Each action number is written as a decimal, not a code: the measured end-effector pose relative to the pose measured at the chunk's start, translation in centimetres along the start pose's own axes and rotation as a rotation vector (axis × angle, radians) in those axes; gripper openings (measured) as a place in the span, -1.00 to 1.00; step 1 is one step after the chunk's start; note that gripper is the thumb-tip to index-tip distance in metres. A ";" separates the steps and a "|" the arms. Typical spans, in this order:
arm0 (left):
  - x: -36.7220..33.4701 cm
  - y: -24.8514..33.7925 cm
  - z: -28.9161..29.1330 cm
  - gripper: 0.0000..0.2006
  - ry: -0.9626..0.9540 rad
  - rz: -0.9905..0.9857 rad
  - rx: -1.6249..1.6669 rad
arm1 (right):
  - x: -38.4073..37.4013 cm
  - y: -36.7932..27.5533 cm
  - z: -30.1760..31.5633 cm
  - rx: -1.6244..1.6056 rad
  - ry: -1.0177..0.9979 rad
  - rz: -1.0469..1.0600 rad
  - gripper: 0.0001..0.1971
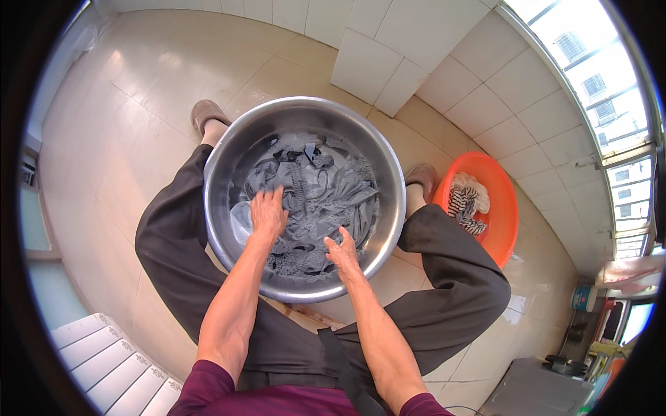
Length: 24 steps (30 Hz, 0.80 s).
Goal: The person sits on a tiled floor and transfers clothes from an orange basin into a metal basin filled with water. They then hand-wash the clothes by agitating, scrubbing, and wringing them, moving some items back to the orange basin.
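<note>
A wide steel basin stands between my legs, holding soapy grey water. Dark and grey wet clothes lie soaking in it, heaped toward the far side. My left hand rests with spread fingers on the grey cloth at the left of the heap. Lower and to the right, my right hand hovers at the suds near the basin's near right side, thumb and fingers apart. Neither hand grips anything that I can see. A pale, rounded object sits partly under water by the left wall; its kind is unclear.
An orange plastic tub with striped and white cloth stands on the right beside my foot. A tiled wall and window run along the right. White slatted panels are at lower left. The floor is beige tile.
</note>
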<state>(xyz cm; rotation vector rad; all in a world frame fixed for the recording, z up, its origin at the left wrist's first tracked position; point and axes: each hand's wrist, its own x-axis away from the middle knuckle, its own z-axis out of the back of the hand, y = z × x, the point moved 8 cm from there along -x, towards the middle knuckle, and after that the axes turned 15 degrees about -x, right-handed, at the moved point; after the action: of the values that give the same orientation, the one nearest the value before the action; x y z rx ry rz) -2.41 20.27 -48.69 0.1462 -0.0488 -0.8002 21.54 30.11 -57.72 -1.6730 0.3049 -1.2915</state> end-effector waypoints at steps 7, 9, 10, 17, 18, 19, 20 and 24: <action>4.4 1.2 -2.6 -0.69 -0.536 -0.134 -0.113 | 0.7 -0.6 -1.1 0.061 -0.075 -0.039 -0.39; 4.8 3.2 -0.2 -0.66 -0.625 -0.175 -0.059 | -0.9 0.3 -0.2 0.233 -0.020 0.153 -0.43; 5.5 3.1 0.4 -0.74 -0.586 -0.168 0.021 | -0.4 -0.4 -1.0 0.305 -0.007 0.218 -0.44; 9.4 6.4 6.5 -0.76 -0.607 -0.325 0.245 | 1.9 -3.0 -1.5 0.341 0.089 0.109 -0.17; 10.0 7.0 7.5 -0.75 -0.616 -0.325 0.216 | 2.2 -3.4 -1.8 0.356 0.052 0.069 -0.12; 10.8 7.2 7.3 -0.73 -0.632 -0.324 0.215 | 2.5 -3.6 -2.2 0.371 0.015 0.028 -0.08; 11.6 7.6 7.0 -0.73 -0.634 -0.331 0.303 | 3.0 -3.6 -2.3 0.365 0.009 -0.026 -0.07; 13.4 8.6 3.9 -0.77 -0.825 -0.335 0.252 | 2.2 -3.0 -2.9 0.457 -0.122 0.240 -0.35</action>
<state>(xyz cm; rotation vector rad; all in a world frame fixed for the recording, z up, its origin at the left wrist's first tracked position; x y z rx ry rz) 12.61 16.10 -43.68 0.0528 -0.9262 -1.1452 18.97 28.65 -54.07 -1.2753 0.1190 -0.9859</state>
